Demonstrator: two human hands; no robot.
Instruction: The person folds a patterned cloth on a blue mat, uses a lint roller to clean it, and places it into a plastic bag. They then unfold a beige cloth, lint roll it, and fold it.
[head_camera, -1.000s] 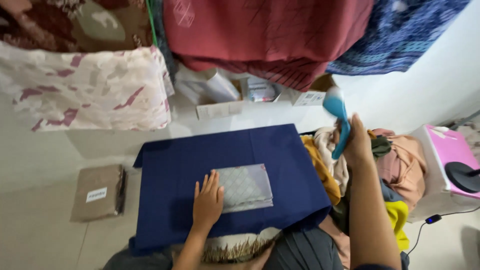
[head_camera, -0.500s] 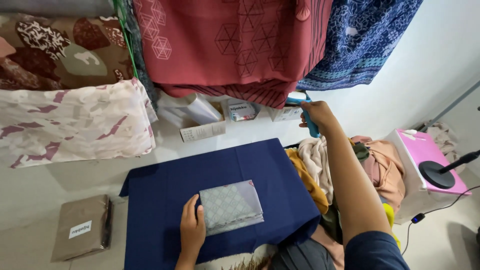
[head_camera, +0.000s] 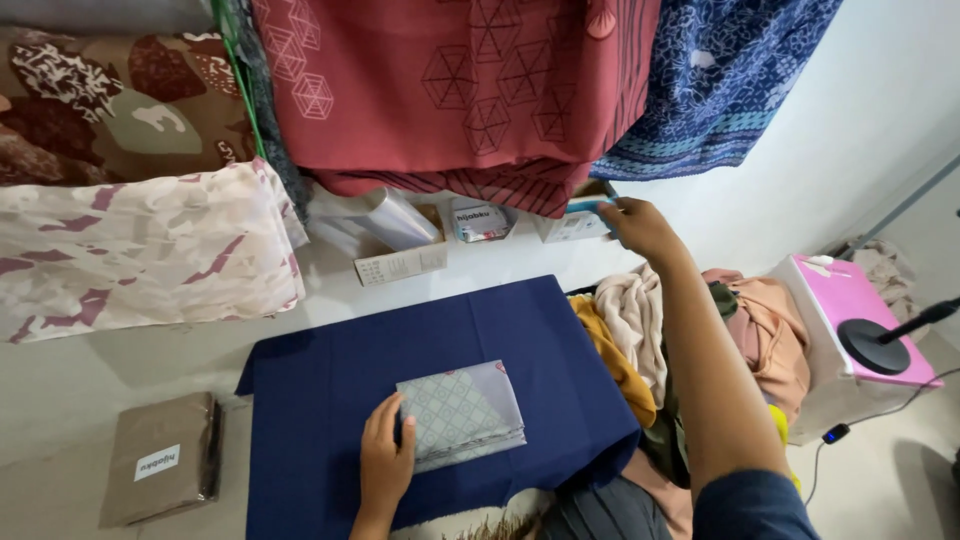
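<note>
Since a moment ago your right hand (head_camera: 640, 228) has travelled up and away from you, carrying a small light blue object (head_camera: 588, 207); it was above the heap of clothes and now reaches the back wall, its fingers closed around that object beside a small white box (head_camera: 570, 226). Your left hand (head_camera: 385, 463) has stayed put, lying flat with the fingers together on the left edge of the folded cloth (head_camera: 462, 415), which has not shifted. That cloth is a neat pale grey-green rectangle printed with a fine diamond grid, and it lies near the front middle of the dark blue cover (head_camera: 440, 400) spread smooth over the table. Along the wall behind the table stands a row of containers: an open cardboard box (head_camera: 402, 262) holding clear glossy plastic sleeves (head_camera: 385, 218), then a small printed packet (head_camera: 480, 220), then the white box. To the right of the table a loose pile of soft clothes (head_camera: 650, 330) in cream, mustard and dusty pink spills downward, and past it sits a pink-topped white case (head_camera: 850, 320) with a round black stand base (head_camera: 873, 346) on it. On the floor at the left lies a flat brown package (head_camera: 160, 470) wrapped in clear film with a white label. Overhead hang draped fabrics: a brown patterned one (head_camera: 100, 90), a cream and pink one (head_camera: 140, 250), a red one with line-drawn hexagons (head_camera: 450, 90) and a dark blue one (head_camera: 720, 80)
</note>
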